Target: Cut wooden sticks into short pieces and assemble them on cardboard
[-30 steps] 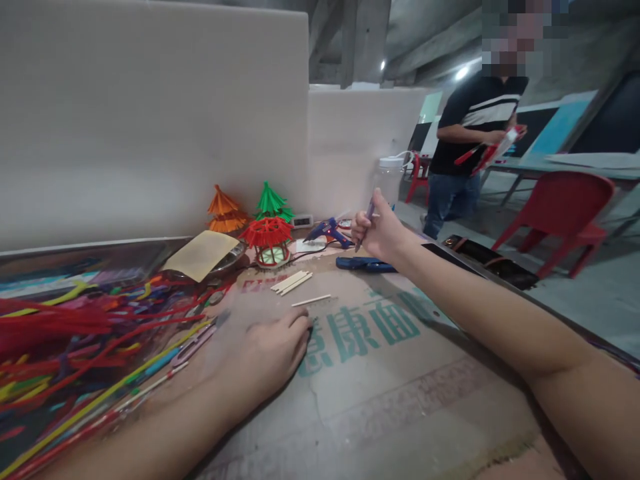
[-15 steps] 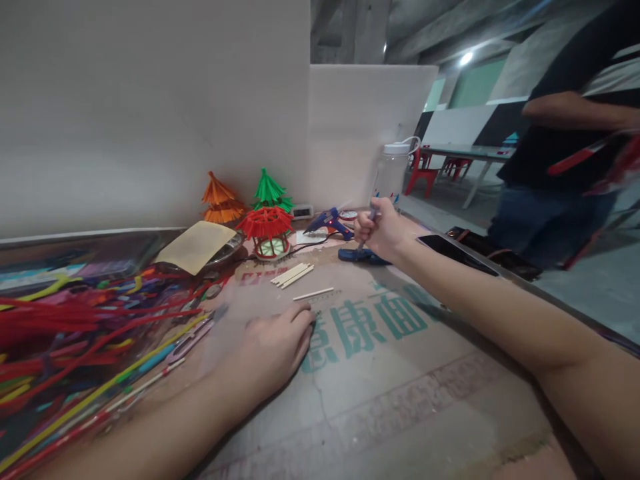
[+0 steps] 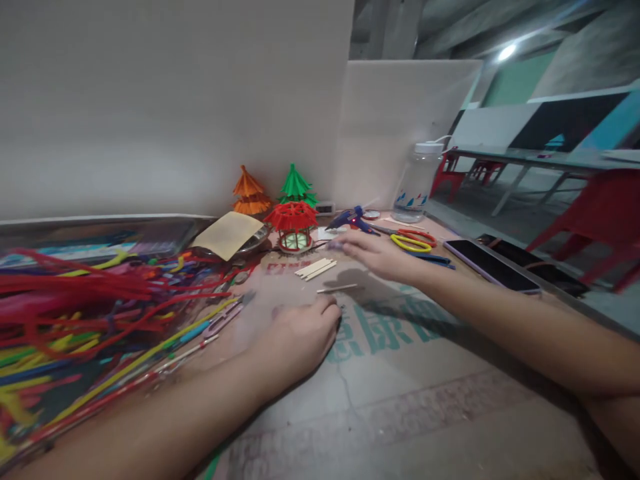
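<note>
My left hand [image 3: 300, 333] lies palm down on the printed cardboard sheet [image 3: 400, 373], fingers loosely bent and holding nothing. One thin wooden stick [image 3: 337, 289] lies just beyond its fingertips. My right hand [image 3: 375, 257] is stretched out low over the cardboard and slightly blurred. Its fingers point left toward a small bundle of wooden sticks [image 3: 315, 268], and nothing shows in it. Behind the bundle stands a red paper pavilion [image 3: 293, 227].
A heap of coloured pipe cleaners [image 3: 100, 313] fills the left. Orange [image 3: 249, 193] and green [image 3: 297, 187] paper trees, a blue glue gun [image 3: 353, 219], scissors [image 3: 413, 240], a plastic bottle [image 3: 417, 181] and a phone [image 3: 493, 265] sit at the back and right. White boards [image 3: 175, 107] wall off the far side.
My right hand no longer grips the purple pen; it has opened and swung left toward the sticks. The view shifted, and the standing person has left it. My left hand stayed put.
</note>
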### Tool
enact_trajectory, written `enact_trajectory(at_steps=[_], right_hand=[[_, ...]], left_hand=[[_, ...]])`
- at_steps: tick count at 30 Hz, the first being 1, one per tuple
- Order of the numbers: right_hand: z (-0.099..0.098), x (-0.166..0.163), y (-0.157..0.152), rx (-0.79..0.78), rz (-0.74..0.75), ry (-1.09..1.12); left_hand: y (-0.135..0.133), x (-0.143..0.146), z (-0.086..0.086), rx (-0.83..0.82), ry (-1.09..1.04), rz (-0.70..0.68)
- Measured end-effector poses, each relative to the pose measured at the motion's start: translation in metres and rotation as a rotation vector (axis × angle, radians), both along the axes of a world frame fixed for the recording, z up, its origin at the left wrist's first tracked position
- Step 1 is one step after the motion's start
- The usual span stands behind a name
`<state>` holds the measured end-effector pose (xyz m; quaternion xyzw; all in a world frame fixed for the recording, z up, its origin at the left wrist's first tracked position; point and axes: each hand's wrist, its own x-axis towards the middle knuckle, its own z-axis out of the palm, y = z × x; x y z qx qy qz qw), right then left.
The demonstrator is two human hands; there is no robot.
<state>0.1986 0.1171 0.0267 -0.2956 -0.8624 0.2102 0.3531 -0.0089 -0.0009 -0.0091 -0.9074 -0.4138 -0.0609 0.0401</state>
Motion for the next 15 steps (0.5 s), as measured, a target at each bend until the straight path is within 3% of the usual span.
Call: enact_trajectory(at_steps=[3,8,11,15], right_hand=[[0.001,-0.055,-0.009,0.199,0.222,-0.342],[0.012,-0.134,-0.01,0.341,0.301,-0.334],[0.02,-0.129,-0.009,0.375,0.293,-0.247],[0.021,-0.072,-0.007,0.372,0.152,-0.209]], left_hand=[[0.001,-0.001,-0.001,0.035,-0.019,0.008],[0.002,-0.003,0.0,0.024,-0.019,0.01],[0.002,-0.004,0.001,0.019,-0.027,-0.003],[0.006,-0.007,0.002,0.026,-0.047,-0.024]])
